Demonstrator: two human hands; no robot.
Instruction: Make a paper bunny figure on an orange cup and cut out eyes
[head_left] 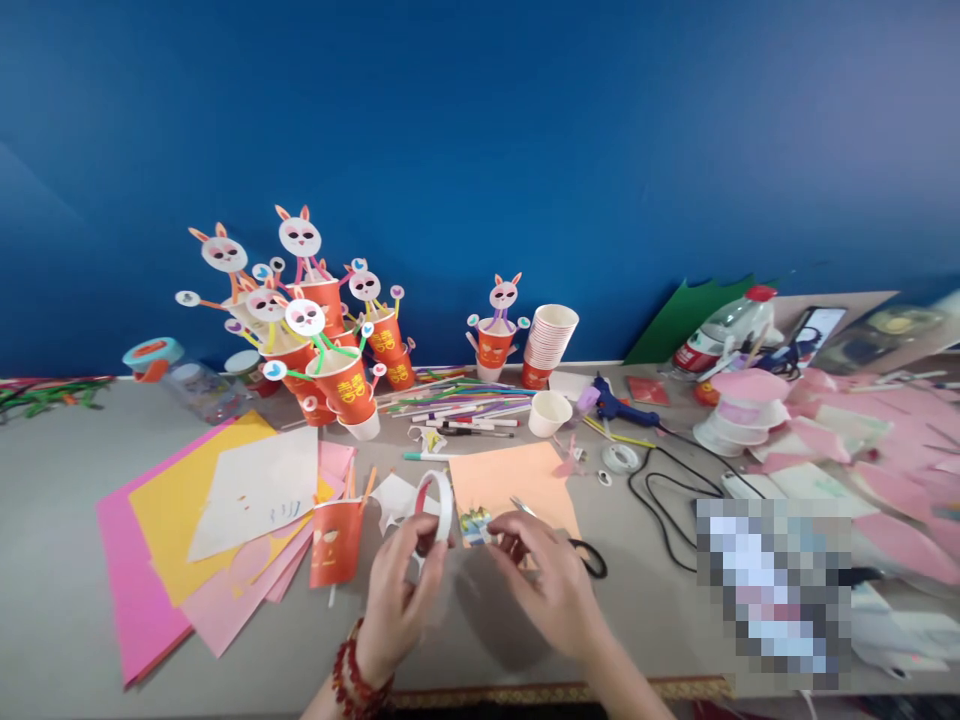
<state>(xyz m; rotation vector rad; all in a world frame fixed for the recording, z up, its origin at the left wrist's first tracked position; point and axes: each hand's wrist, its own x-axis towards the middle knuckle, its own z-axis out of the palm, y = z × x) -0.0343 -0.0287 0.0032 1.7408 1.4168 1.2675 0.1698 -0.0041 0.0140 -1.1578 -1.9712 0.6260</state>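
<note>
Above the table, white tape roll [444, 507] pinched upright between left hand's [409, 572] nearly closed thumb and fingers.

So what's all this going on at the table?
Someone is doing paper craft by hand. The left hand holds a roll of tape upright; the right hand is beside it, fingers bent, though I can't tell whether it grips anything. Scissors lie by the right hand, partly over an orange sheet. A red cup stands left of the hands, and rabbit-faced cups stand farther back.
</note>
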